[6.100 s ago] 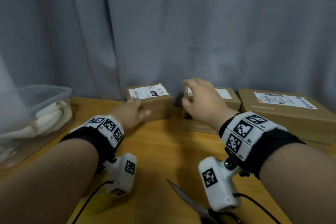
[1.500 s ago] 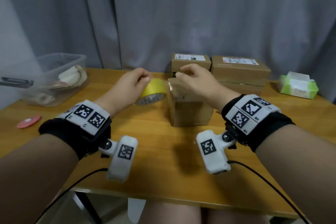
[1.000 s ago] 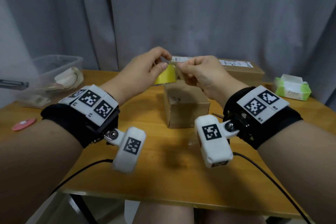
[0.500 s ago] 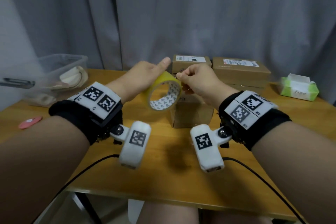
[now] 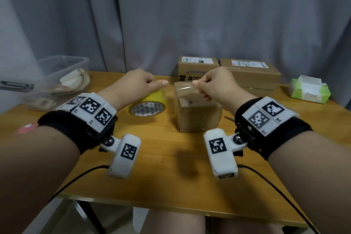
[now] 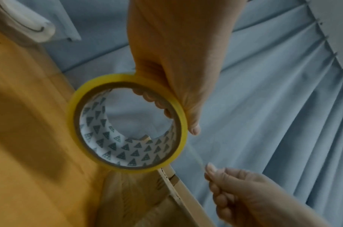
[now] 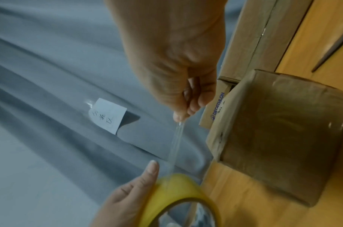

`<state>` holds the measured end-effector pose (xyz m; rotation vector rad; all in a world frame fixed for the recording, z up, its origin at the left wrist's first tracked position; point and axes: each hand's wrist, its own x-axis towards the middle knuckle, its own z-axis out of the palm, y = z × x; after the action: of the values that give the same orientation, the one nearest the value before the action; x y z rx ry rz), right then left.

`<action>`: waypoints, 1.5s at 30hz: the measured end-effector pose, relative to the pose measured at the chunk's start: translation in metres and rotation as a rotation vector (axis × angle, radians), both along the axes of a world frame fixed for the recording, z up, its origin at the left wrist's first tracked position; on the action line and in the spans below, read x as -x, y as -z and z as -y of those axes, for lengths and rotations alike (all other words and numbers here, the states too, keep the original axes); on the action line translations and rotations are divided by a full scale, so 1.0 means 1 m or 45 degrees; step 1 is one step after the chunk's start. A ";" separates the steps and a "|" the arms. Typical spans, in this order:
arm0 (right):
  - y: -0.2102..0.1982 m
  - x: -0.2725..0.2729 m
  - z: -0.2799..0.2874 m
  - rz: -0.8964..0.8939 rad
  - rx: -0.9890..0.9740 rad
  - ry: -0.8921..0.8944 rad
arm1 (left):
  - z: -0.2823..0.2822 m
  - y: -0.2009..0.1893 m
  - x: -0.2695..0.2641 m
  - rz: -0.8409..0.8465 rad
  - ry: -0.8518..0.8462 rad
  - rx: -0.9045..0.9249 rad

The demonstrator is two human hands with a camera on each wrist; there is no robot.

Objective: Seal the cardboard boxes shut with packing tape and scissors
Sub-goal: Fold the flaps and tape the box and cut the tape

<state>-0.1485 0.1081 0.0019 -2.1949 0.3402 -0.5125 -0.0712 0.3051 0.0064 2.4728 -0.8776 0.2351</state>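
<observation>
My left hand holds the yellow roll of packing tape above the table, fingers inside the core and thumb along the outer rim. My right hand pinches the free end of a clear tape strip pulled out from the roll. The strip spans the gap between both hands, above the left top edge of a small cardboard box that stands in the middle of the table. A scissor blade lies on the table right of that box.
Two more cardboard boxes with labels stand at the back, a small one and a wide one. A clear plastic tub sits at the left, a green tissue pack at the right, a red disc near the left edge. Grey curtain behind.
The hands have drawn apart: the left one lowered the roll to the left of the box, and the right one pulled a strip of tape out of it.
</observation>
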 end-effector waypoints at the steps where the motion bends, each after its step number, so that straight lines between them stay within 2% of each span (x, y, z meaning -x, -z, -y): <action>1: 0.002 -0.002 0.001 -0.041 0.037 0.023 | 0.002 0.003 -0.001 -0.034 -0.003 -0.014; 8: 0.017 -0.015 0.011 -0.187 0.258 0.139 | 0.019 0.009 -0.012 -0.258 0.017 -0.047; 15: 0.020 -0.021 0.022 -0.234 0.297 0.227 | 0.038 0.005 -0.010 -0.238 -0.014 -0.271; 26: 0.031 -0.012 0.032 -0.308 0.404 0.243 | 0.057 0.016 -0.011 -0.233 -0.045 -0.351; 29: 0.026 -0.003 0.031 -0.182 0.741 0.303 | 0.058 0.020 -0.011 -0.211 -0.036 -0.355; 30: 0.023 -0.002 0.027 -0.074 0.833 0.250 | 0.059 0.021 -0.011 -0.198 -0.032 -0.354; 32: 0.023 -0.001 0.014 -0.007 0.933 -0.065 | 0.061 0.021 -0.011 -0.173 -0.022 -0.343; 34: 0.036 -0.001 0.000 -0.294 0.997 -0.340 | 0.060 0.022 -0.010 -0.191 -0.028 -0.304; 36: 0.050 0.001 0.001 -0.572 0.956 -0.333 | 0.058 0.027 -0.010 -0.247 -0.044 -0.243; 39: 0.052 -0.001 0.011 -0.627 0.888 -0.228 | 0.050 0.038 -0.016 -0.290 -0.018 -0.096; 42: 0.050 -0.003 0.015 -0.653 0.824 -0.207 | 0.035 0.045 -0.016 -0.371 0.103 0.179; 43: 0.050 -0.003 0.015 -0.660 0.829 -0.210 | 0.029 0.047 -0.012 -0.398 0.171 0.216; 45: 0.048 -0.005 0.015 -0.665 0.870 -0.194 | 0.020 0.050 -0.007 -0.354 0.289 0.103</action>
<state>-0.1432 0.0934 -0.0458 -2.9872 0.2901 0.0666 -0.0646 0.2855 -0.0437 2.2380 -0.9941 -0.1460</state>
